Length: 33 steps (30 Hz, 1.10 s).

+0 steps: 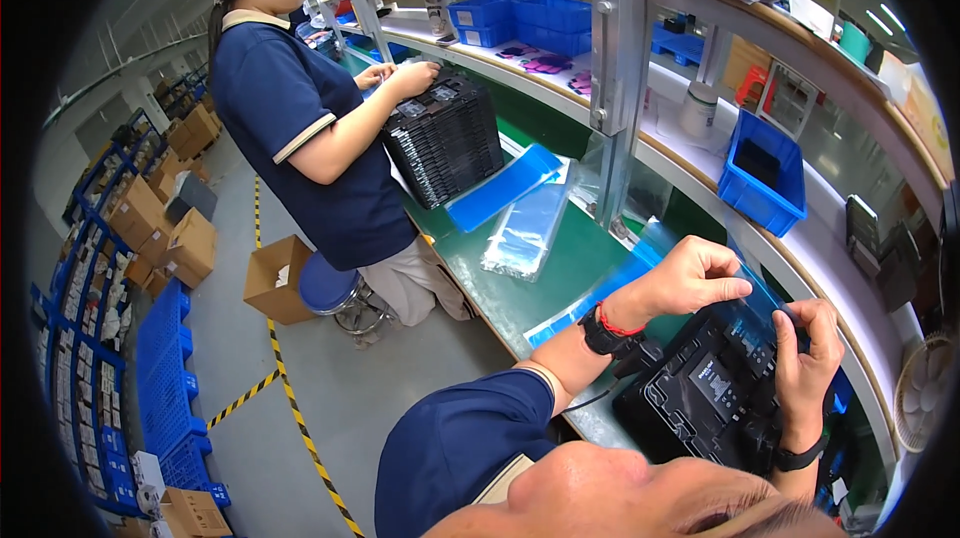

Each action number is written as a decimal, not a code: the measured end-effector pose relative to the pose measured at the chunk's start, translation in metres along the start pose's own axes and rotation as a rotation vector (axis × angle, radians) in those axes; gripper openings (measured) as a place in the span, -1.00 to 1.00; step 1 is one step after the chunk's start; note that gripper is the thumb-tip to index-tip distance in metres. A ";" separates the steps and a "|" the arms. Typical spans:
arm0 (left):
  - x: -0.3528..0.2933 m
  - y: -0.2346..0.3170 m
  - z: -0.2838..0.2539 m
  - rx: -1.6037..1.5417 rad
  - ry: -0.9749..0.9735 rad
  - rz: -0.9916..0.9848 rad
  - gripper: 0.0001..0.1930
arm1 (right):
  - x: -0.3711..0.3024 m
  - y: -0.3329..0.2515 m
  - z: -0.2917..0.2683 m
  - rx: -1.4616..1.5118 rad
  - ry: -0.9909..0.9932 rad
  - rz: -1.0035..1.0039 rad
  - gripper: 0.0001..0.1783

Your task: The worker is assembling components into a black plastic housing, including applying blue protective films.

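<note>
My left hand, with a dark watch and a red cord at its wrist, pinches a see-through bluish film. My right hand, wearing a black wristband, is closed with its thumb and fingers at the film's other side. The film is stretched between both hands, above a black plastic housing. Molded recesses and a dark labelled block show on this housing. Part of it is hidden behind my right hand and my head. Whether the film touches the housing I cannot tell.
On the green bench lie blue film sheets and clear plastic sleeves. A co-worker handles a stack of black trays to the left. A blue bin sits on the shelf beyond a metal post.
</note>
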<state>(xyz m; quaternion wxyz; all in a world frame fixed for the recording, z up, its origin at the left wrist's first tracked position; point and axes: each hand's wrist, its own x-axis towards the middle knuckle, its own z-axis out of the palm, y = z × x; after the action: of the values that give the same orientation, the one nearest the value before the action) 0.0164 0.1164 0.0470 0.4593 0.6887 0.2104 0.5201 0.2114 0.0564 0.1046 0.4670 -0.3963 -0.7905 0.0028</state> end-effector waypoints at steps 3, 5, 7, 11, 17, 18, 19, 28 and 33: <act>0.000 0.004 0.004 -0.246 -0.018 0.011 -0.66 | 0.001 -0.001 -0.002 -0.001 0.000 0.021 -0.85; -0.002 0.013 0.004 -0.343 -0.093 0.000 -0.36 | 0.000 -0.001 -0.003 -0.005 -0.003 0.036 -0.85; -0.001 0.009 0.004 -0.337 -0.130 0.015 -0.28 | 0.000 0.000 -0.003 -0.019 0.001 0.007 -0.85; 0.001 0.000 0.000 -0.302 -0.141 -0.022 -0.51 | 0.002 -0.002 0.000 0.000 0.005 0.001 -0.84; 0.002 -0.001 -0.003 -0.203 -0.038 0.036 -0.80 | 0.006 -0.004 0.001 -0.013 -0.040 -0.053 -0.87; 0.002 0.000 -0.004 -0.164 -0.003 0.057 -0.75 | 0.005 -0.005 0.001 -0.058 -0.026 -0.056 -0.88; 0.001 0.002 -0.004 -0.125 0.032 0.078 -0.68 | 0.005 -0.006 0.000 -0.102 -0.011 -0.058 -0.89; 0.009 -0.007 -0.001 -0.130 0.420 0.138 -0.80 | -0.009 0.008 -0.037 0.108 0.255 0.048 -0.96; 0.005 0.001 -0.015 -0.130 0.496 0.160 -0.78 | 0.012 0.008 -0.067 0.249 0.362 0.201 -0.93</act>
<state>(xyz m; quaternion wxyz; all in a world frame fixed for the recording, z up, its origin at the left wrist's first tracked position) 0.0044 0.1258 0.0514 0.3942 0.5237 0.2277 0.7201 0.2631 0.0444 0.1484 0.6439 -0.4063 -0.6439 0.0758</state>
